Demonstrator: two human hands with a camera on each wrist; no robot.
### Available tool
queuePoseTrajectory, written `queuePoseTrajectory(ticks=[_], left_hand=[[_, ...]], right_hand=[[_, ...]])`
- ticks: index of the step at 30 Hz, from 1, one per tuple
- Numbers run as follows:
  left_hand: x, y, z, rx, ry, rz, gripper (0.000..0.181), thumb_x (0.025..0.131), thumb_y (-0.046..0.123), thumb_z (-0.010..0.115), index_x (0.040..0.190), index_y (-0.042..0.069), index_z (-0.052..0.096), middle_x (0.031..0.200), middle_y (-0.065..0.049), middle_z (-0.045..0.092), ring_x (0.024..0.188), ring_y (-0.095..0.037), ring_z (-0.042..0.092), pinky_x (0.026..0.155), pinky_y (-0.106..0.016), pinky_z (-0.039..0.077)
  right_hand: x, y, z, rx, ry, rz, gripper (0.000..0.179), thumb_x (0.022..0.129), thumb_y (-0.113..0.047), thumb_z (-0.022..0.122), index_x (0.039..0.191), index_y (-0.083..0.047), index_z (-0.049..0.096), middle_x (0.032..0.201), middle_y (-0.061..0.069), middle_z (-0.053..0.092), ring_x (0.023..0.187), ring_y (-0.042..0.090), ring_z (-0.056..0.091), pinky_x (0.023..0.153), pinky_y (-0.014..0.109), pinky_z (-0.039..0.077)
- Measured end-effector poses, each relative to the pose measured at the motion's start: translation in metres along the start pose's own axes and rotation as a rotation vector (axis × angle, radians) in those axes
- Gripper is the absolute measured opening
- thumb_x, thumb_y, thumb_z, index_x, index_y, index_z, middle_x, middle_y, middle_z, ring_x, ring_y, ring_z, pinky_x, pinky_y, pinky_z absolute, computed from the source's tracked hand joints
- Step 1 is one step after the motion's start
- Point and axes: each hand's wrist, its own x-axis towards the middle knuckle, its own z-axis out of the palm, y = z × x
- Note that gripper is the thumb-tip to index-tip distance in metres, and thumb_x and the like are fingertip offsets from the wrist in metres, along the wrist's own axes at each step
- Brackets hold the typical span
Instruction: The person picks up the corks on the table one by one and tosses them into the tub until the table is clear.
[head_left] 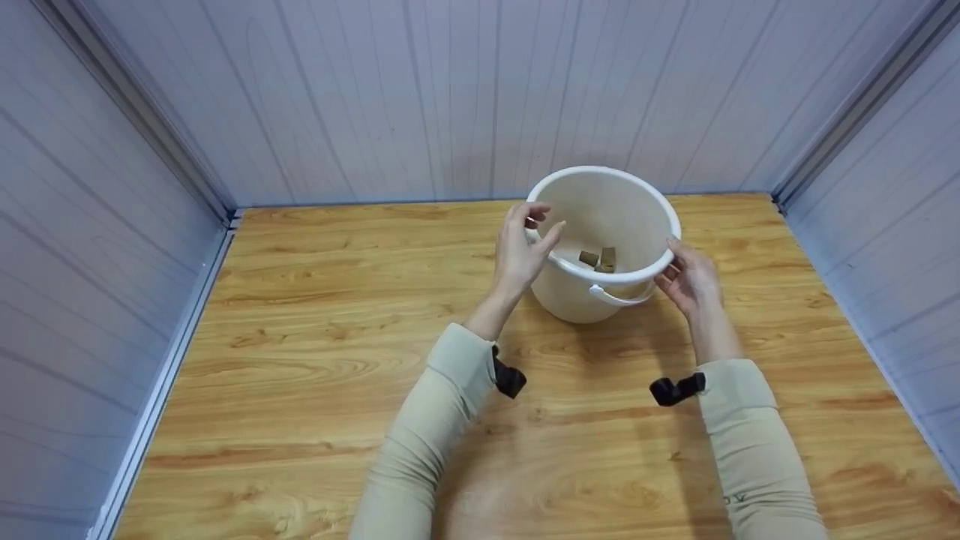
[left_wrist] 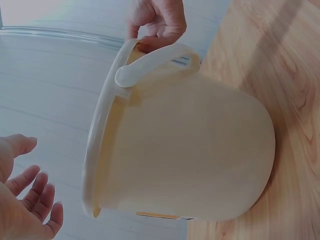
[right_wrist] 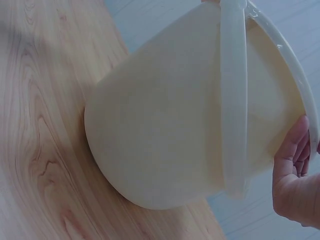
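A white plastic bucket (head_left: 574, 296) stands on the wood-grain surface near the back wall. Small brown block-like pieces (head_left: 608, 259) lie inside at its bottom. The right hand (head_left: 694, 277) grips the rim at the bucket's right side, thumb on top and fingers curled underneath. At the opposite side, the left hand (head_left: 523, 247) is beside the rim with its fingers spread; the left wrist view shows this hand (left_wrist: 30, 195) apart from the bucket. A white handle (head_left: 619, 300) hangs down along the front, and the right wrist view has it crossing the bucket wall.
Pale panelled walls enclose the wood-grain surface (head_left: 315, 360) at the back (head_left: 375, 105), left (head_left: 82, 225) and right (head_left: 900, 240). Black wrist cameras (head_left: 510, 377) sit on both sleeve cuffs. A printed label edge (left_wrist: 160, 216) shows on the bucket's side.
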Motion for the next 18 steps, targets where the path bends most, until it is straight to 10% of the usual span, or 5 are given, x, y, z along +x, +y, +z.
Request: queuePoseTrajectory(ticks=[12, 18], left_hand=[[-0.018, -0.01, -0.01, -0.042, 0.012, -0.005, 0.03, 0.081, 0.017, 0.064, 0.103, -0.002, 0.059, 0.098, -0.012, 0.053, 0.09, -0.024, 0.049, 0.081, -0.028, 0.039], [-0.032, -0.023, -0.024, -0.029, 0.012, -0.068, 0.029, 0.084, 0.021, 0.062, 0.105, 0.002, 0.059, 0.101, -0.01, 0.052, 0.091, -0.021, 0.047, 0.074, -0.027, 0.038]], right_hand=[[-0.01, -0.002, -0.001, -0.15, 0.068, -0.052, 0.021, 0.084, -0.02, 0.061, 0.086, -0.001, 0.052, 0.071, 0.007, 0.057, 0.057, 0.015, 0.057, 0.05, 0.024, 0.047], [0.051, 0.018, -0.064, -0.38, 0.122, -0.242, 0.033, 0.082, -0.034, 0.061, 0.097, -0.005, 0.06, 0.076, 0.009, 0.062, 0.054, 0.018, 0.059, 0.045, 0.03, 0.05]])
